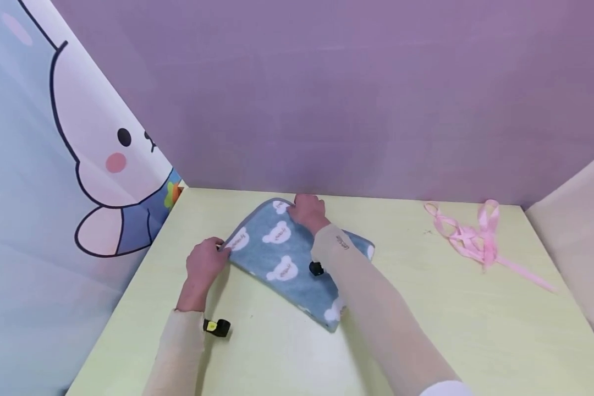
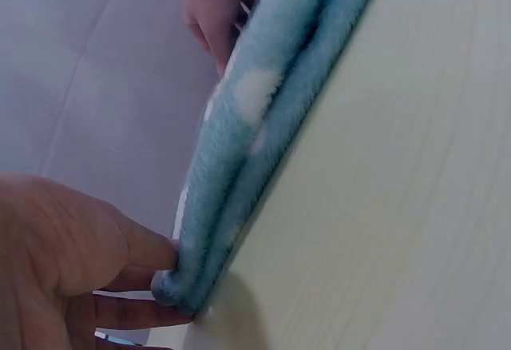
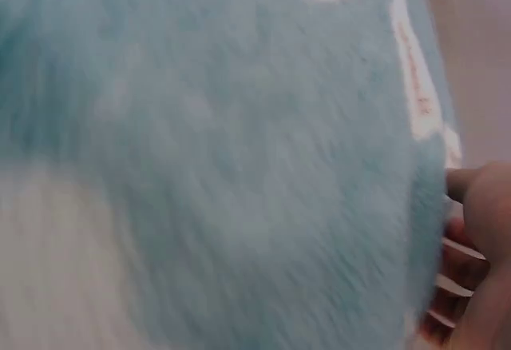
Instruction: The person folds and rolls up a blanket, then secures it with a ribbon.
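A plush blue towel point(image 1: 297, 247) printed with white bear heads lies folded over on the table, set at a slant. At its left corner, my left hand point(image 1: 205, 265) pinches the edge. The left wrist view shows the thumb on one side of the folded towel point(image 2: 239, 150) and fingers beneath its corner. My right hand point(image 1: 309, 210) holds the far edge, its fingers curled over. In the right wrist view, the towel point(image 3: 263, 142) fills most of the picture, with my right hand point(image 3: 487, 238) at its edge. My right sleeve hides part of the towel's right side.
A tangled pink ribbon point(image 1: 480, 242) lies on the right of the pale yellow table point(image 1: 465, 341). Purple cloth point(image 1: 326, 99) stands behind the table. A curtain with a cartoon rabbit point(image 1: 114, 137) hangs at the left, and a pale wall point(image 1: 579, 242) bounds the right.
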Tool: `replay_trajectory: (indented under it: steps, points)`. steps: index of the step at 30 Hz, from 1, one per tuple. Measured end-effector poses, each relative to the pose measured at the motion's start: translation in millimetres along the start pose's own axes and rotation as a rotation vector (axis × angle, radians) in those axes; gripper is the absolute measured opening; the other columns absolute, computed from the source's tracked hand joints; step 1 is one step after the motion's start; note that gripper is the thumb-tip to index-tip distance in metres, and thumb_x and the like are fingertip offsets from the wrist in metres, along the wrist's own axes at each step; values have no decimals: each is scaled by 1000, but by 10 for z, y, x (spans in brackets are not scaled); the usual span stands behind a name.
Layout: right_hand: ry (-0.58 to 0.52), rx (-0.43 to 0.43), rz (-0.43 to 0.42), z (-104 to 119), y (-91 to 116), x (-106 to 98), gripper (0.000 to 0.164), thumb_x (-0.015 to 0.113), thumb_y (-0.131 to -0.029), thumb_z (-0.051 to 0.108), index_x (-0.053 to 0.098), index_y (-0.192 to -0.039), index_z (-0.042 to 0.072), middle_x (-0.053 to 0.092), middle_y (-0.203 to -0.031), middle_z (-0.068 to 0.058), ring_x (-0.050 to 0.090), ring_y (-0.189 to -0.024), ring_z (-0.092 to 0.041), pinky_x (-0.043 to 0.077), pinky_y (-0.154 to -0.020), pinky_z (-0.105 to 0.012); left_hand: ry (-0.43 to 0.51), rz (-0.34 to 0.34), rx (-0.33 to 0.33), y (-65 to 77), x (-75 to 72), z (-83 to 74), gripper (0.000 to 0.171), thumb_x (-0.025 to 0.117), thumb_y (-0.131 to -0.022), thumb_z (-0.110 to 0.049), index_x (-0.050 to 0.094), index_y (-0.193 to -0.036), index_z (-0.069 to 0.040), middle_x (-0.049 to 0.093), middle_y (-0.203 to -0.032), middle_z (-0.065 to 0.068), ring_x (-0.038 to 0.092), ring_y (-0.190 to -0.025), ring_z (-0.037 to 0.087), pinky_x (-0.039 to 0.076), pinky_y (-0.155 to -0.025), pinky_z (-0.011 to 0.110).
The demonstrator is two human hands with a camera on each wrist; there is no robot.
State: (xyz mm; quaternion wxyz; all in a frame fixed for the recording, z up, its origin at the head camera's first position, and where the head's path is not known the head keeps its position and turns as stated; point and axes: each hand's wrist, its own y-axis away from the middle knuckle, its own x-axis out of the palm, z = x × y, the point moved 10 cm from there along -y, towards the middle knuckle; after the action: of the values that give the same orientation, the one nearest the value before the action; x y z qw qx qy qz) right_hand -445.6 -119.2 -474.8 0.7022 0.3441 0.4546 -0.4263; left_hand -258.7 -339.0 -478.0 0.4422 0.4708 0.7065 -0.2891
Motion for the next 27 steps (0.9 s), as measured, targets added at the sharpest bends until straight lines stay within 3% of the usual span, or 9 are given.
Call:
replay_trajectory:
  steps: [5, 9, 15, 19, 22, 27]
  points:
    - [222, -49, 156, -131, 230, -146, 36, 58, -94, 43, 60, -109, 11, 64, -104, -6, 57, -103, -30, 26, -105, -54, -28, 10, 11, -2, 7, -47, 34, 62, -91, -26, 66, -116, -2, 69, -103, 19, 63, -87, 40, 46, -68, 55]
    - [335, -116, 214, -270, 543, -291, 44, 63, -91, 40, 57, -124, 11, 63, -111, -9, 52, -109, -35, 23, -104, -58, -64, -23, 74, 12, -50, -89, 42, 62, -90, -26, 60, -125, -3, 68, -105, 20, 62, -90, 44, 44, -71, 59]
    - [319, -247, 213, -495, 1049, -367, 61, 67, -90, 36, 42, -141, 11, 59, -121, -14, 53, -108, -39, 30, -95, -60, -109, -24, 127, 166, -64, -126, 53, 61, -91, -32, 49, -137, -8, 60, -117, 27, 53, -104, 52, 38, -80, 67]
    - [303, -355, 198, -613, 1277, -334, 63, 69, -90, 37, 43, -142, 14, 59, -119, -14, 54, -107, -38, 36, -91, -59, -130, -10, 134, 318, -32, -233, 62, 65, -90, -35, 43, -141, -8, 55, -120, 29, 51, -106, 53, 37, -83, 67]
    - [372, -411, 176, -703, 1368, -284, 54, 66, -91, 39, 50, -138, 16, 59, -114, -13, 53, -110, -37, 38, -90, -58, -137, 67, 124, 381, 59, -356, 76, 66, -88, -45, 36, -145, -5, 53, -122, 31, 52, -106, 53, 37, -84, 67]
    - [416, -426, 151, -820, 1453, -234, 41, 63, -94, 37, 58, -128, 16, 61, -106, -12, 53, -109, -37, 40, -87, -56, -173, 233, 85, 389, 219, -470, 94, 57, -87, -64, 26, -148, 0, 48, -129, 34, 47, -112, 56, 30, -89, 68]
